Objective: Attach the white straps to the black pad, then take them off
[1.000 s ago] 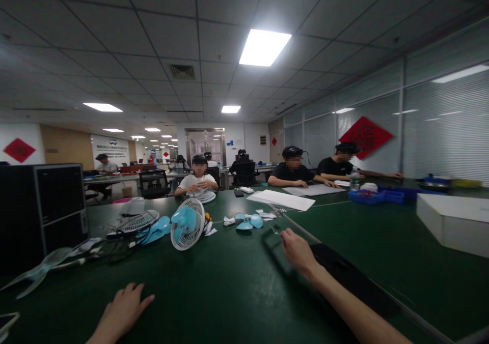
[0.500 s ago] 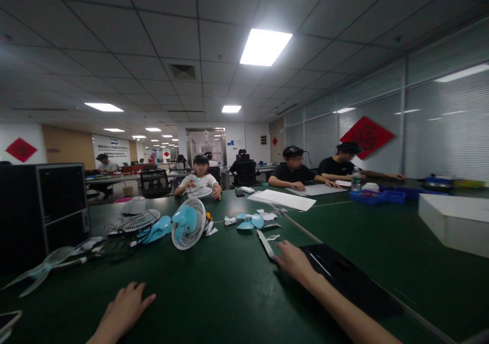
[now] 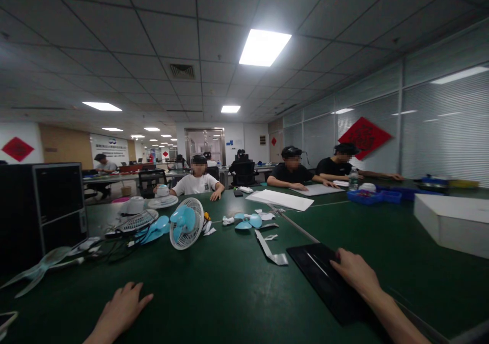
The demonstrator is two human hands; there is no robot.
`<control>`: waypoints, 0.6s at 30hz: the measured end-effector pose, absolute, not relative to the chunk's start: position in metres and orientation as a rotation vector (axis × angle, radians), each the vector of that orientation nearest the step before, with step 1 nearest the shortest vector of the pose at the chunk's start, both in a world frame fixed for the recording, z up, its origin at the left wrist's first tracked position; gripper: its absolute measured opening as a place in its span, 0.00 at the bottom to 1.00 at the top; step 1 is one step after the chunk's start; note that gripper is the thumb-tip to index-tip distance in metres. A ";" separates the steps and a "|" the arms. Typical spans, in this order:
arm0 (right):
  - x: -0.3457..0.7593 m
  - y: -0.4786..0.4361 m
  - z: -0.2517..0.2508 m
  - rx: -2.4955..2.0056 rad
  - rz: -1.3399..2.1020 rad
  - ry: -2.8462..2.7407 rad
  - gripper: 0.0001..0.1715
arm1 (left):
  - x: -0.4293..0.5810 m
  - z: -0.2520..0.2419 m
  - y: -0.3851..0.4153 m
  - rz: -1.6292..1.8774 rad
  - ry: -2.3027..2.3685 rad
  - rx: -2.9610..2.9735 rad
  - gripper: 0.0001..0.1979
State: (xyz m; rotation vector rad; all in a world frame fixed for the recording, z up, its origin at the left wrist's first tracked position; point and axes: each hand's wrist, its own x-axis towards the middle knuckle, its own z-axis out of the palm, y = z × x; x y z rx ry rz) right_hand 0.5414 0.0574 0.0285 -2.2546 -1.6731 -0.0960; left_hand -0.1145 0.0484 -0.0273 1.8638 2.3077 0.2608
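My left hand [image 3: 121, 309] lies palm down on the green table [image 3: 214, 288], fingers spread, with nothing in it. To the right, my right hand [image 3: 357, 271] has its fingers bent over a black flat panel [image 3: 317, 273] that lies on the table; the fingertips are partly hidden. Just left of that panel is a bent white strip [image 3: 267, 250]. A small fan head [image 3: 187, 224] with light blue blades and a white grille stands tilted ahead of my hands. Beside it lies a loose light blue fan blade [image 3: 248, 221].
At the left stand a black computer tower [image 3: 57, 206] and a pile of fan grilles [image 3: 135, 223] with cables. White sheets [image 3: 280, 200], blue trays [image 3: 367, 196] and a white box [image 3: 451, 222] are further right. Several people sit around, one facing me across the table [image 3: 198, 183].
My right hand has moved right, from the white strip onto the black panel. My left hand has stayed put. The person opposite has moved a fan part to the left.
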 end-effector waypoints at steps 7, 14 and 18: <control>0.541 0.055 0.030 -2.258 -0.175 -1.635 0.13 | -0.104 -0.019 0.042 0.244 2.336 1.879 0.35; 0.527 0.058 0.044 -1.936 -0.447 -1.664 0.18 | -0.098 -0.012 0.037 0.250 2.340 1.840 0.34; 0.471 0.063 0.052 -1.590 -0.311 -1.898 0.17 | -0.101 -0.012 0.038 0.248 2.328 1.824 0.34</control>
